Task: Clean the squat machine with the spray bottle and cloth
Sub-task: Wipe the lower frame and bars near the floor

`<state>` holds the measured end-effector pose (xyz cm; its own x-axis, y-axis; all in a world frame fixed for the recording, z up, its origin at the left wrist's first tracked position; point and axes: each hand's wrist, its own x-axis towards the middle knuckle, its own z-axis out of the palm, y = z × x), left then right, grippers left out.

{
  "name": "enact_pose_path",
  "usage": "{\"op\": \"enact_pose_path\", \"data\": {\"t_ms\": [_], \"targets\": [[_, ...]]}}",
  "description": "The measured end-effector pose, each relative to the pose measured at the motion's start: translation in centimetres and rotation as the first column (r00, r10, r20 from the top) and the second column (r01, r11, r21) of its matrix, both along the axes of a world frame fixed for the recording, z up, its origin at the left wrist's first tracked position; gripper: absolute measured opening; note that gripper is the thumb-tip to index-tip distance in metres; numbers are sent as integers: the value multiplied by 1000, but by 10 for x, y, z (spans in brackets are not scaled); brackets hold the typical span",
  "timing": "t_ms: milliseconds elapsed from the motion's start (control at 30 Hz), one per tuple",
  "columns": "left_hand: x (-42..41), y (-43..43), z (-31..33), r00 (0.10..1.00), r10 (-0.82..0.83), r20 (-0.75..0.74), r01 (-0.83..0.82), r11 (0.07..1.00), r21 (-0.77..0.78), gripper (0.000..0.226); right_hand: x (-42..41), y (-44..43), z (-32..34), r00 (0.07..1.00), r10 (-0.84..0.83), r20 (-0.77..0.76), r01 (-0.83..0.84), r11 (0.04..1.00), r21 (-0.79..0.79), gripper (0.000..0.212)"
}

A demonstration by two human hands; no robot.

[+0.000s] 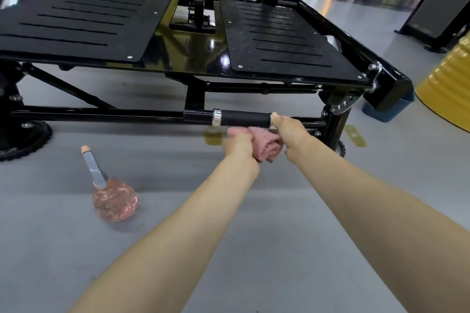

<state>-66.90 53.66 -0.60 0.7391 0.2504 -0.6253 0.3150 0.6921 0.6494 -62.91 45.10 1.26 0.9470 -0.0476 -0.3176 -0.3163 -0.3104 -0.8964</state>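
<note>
Two hands work at one spot. The left hand (pixel 239 142) is closed round a bunched pink terry cloth (pixel 267 146). The right hand (pixel 288 132), fingers curled, seems to grip the cloth's other end, its thumb touching the free tip of the black padded handle (pixel 244 118). The cloth sits just under that handle, touching it.

My reading is that wiping is under way on this low bar of the black steel squat machine (pixel 391 89). Whether the slotted black footplates (pixel 76 20) above are done I cannot tell, though the glossy panel between them shines.

The handle's long axis runs left to right across the view, chrome collar left, free end pointing right. Well apart on the grey floor (pixel 50 236) to the left stands the clear pink round spray bottle (pixel 115 202), unheld, its neck leaning up-left.
</note>
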Motion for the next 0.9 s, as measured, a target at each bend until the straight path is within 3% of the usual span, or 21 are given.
{"op": "enact_pose_path", "data": {"t_ms": [67, 133, 200, 267, 400, 533, 633, 700, 833, 900], "targets": [[-16, -8, 11, 999, -38, 36, 32, 986, 166, 9, 1, -2, -1, 1000, 5, -6, -5, 1000, 20, 33], [-26, -1, 11, 992, -83, 91, 44, 930, 364, 23, 0, -3, 1, 999, 5, -32, -5, 1000, 10, 35], [-34, 14, 11, 976, -154, 153, 31, 796, 605, 24, 0, -4, 2, 999, -5, -49, 6, 1000, 23, 38], [-38, 28, 13, 962, -150, 226, -91, 605, 791, 23, 0, -3, 3, 998, -15, -60, 17, 999, 33, 40], [-35, 59, 17, 924, -33, 380, -350, 325, 879, 18, -3, -3, 6, 996, -22, -84, 27, 998, 60, 34], [-23, 60, 0, 950, -133, 283, -280, 47, 959, 23, -3, -3, 6, 993, -9, -115, 18, 997, 72, 36], [-18, 40, -15, 962, -214, 170, -204, -148, 968, 53, -2, -5, 6, 995, 13, -104, -5, 996, 84, 35], [-14, 23, -18, 955, -260, 143, -198, -200, 960, 64, 0, -6, 4, 995, 28, -91, -19, 995, 100, 37], [-6, -2, -11, 957, -237, 169, -198, -103, 975, 47, 4, -13, -3, 994, 37, -107, -21, 989, 149, 37], [-2, -11, -9, 916, -367, 161, -212, -101, 972, 43, 7, -17, -4, 989, 59, -133, -27, 973, 227, 40]]}}
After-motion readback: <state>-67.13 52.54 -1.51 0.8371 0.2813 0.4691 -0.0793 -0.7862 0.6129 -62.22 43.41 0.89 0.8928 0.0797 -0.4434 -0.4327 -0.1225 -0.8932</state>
